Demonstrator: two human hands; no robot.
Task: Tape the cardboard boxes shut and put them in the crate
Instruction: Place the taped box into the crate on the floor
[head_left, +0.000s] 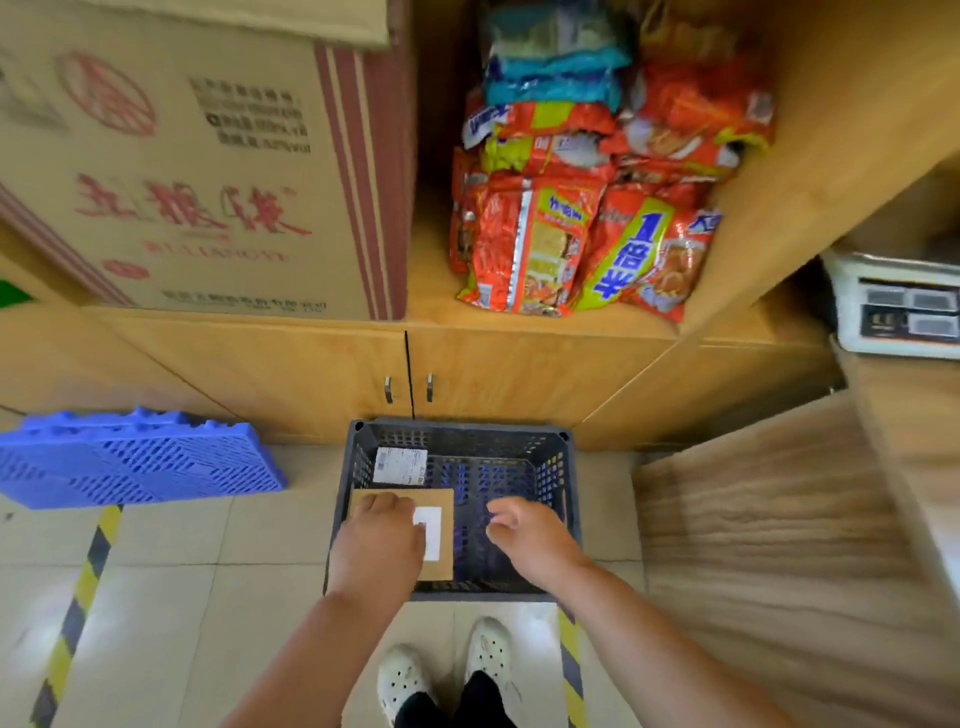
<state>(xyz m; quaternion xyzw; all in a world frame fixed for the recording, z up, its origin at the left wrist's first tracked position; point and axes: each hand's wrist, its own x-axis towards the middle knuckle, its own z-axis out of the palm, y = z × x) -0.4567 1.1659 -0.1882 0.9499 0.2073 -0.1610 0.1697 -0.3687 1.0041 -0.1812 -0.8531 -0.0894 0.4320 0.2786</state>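
Left hand (382, 540) covers box (442, 500) (grip hidden) in crate (467, 440)

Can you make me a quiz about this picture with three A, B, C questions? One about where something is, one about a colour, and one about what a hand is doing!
1. Where is the small cardboard box?
A. On a chair
B. Inside the crate
C. In a backpack

2. What colour is the pallet on the floor?
A. Red
B. Green
C. Blue

3. What is the right hand doing?
A. Holding tape
B. Hovering open and empty
C. Holding scissors

Answers:
1 B, because the crate's walls surround the box.
2 C, because the pallet is bright blue.
3 B, because its fingers are spread with nothing in them.
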